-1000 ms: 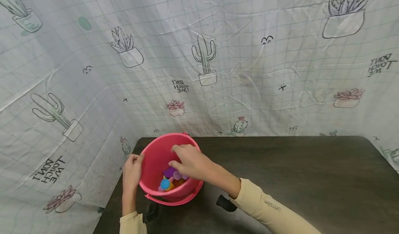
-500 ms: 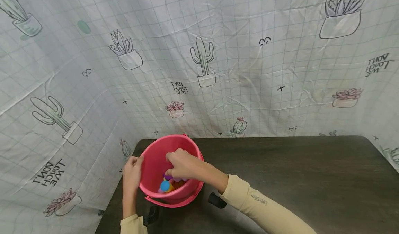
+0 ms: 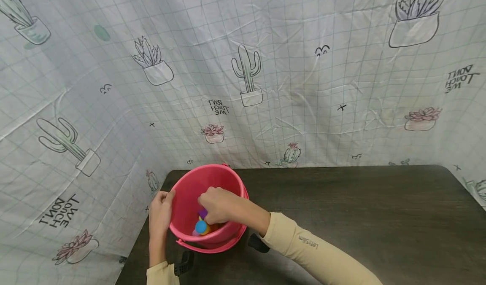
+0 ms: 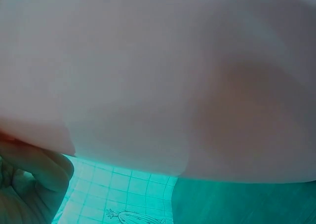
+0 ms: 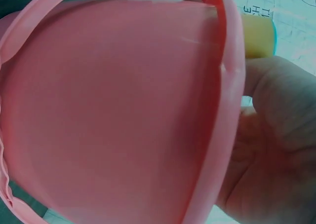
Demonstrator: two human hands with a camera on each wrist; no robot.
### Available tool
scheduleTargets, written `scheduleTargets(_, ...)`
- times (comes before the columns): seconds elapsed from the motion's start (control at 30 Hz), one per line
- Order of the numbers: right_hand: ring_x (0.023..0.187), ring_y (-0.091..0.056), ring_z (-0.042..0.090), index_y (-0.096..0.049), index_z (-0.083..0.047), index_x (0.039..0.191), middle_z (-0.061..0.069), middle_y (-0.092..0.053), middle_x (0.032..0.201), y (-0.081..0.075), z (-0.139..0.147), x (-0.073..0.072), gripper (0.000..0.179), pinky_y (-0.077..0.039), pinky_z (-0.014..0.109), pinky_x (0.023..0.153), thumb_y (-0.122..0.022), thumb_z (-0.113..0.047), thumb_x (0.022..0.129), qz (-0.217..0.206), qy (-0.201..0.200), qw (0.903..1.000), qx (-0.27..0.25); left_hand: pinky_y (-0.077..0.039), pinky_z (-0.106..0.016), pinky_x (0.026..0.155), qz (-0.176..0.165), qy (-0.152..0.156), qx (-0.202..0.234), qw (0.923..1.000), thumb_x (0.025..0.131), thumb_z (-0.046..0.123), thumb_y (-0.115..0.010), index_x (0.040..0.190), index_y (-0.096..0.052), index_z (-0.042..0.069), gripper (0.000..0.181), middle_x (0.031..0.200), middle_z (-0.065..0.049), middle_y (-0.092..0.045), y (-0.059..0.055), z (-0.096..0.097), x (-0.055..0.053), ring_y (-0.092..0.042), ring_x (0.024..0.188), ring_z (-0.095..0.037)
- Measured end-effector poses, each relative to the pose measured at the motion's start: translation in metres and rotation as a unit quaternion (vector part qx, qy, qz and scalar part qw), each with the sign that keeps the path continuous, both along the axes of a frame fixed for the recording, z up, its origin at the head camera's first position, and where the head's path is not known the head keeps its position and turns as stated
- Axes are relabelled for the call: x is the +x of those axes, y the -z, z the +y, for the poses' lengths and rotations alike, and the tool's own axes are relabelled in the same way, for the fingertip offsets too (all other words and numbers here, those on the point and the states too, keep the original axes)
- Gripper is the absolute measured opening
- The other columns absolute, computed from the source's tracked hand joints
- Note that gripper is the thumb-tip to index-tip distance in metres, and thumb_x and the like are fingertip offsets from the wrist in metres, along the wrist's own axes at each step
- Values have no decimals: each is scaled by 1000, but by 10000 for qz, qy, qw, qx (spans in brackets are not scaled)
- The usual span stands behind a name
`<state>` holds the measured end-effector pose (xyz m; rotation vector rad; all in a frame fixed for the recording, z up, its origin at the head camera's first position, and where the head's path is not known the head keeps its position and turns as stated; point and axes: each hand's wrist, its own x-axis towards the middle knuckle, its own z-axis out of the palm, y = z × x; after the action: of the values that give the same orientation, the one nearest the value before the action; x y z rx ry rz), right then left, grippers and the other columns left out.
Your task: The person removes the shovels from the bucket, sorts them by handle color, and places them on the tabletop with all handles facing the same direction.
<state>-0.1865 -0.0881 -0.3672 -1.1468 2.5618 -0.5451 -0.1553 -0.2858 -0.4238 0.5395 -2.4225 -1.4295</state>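
Observation:
A pink bucket (image 3: pixel 186 196) stands tilted on the dark table, its mouth toward the head camera. My left hand (image 3: pixel 160 211) grips its left rim; in the left wrist view the bucket wall (image 4: pixel 123 86) fills most of the picture, with the hand (image 4: pixel 34 184) at the lower left. My right hand (image 3: pixel 218 205) reaches over the right rim into the bucket, fingertips hidden, down among the small toys. Near it lie a purple piece (image 3: pixel 203 213) and a yellow cylinder with a blue top (image 3: pixel 201 227). Whether the right fingers hold anything, I cannot tell.
The bucket's pink handle (image 3: pixel 206 250) hangs down in front. The dark table (image 3: pixel 341 217) stretches to the right. A white curtain (image 3: pixel 288 87) printed with cacti hangs behind and at the left. Black wrist devices (image 3: pixel 184 264) sit at both cuffs.
My right hand has moved left and deeper into the bucket, covering more of the toys, and its fingers have curled more. The left hand stays on the rim.

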Motion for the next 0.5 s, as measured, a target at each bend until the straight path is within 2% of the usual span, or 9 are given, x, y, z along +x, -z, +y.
scheduleTargets(0.2, 49, -51, 7, -60, -14, 72, -4, -54, 58, 0, -3, -2, 27, -47, 15, 54, -85, -10, 79, -155, -186, 9997, 93, -47, -29, 59, 5, -34, -11, 10000, 108, 31, -49, 104, -58, -2, 35, 88, -14, -62, 0, 0, 0, -57, 72, -19)
scheduleTargets(0.37, 47, -50, 8, -57, -13, 69, -4, -53, 56, 1, -3, -5, 29, -47, 16, 54, -84, -7, 79, -351, -276, 9990, -15, -48, -29, 60, -38, -62, 17, 10000, 108, 30, -49, 104, -58, -2, 34, 89, -15, -61, 1, 1, 0, -57, 73, -19)
scheduleTargets(0.5, 44, -49, 9, -56, -11, 67, -2, -50, 53, 1, -3, -7, 32, -49, 17, 52, -84, -8, 81, -639, -190, 9977, -81, -48, -28, 60, -26, -68, 35, 10000, 108, 30, -49, 105, -58, -2, 34, 90, -15, -62, 2, 0, 0, -57, 73, -19)
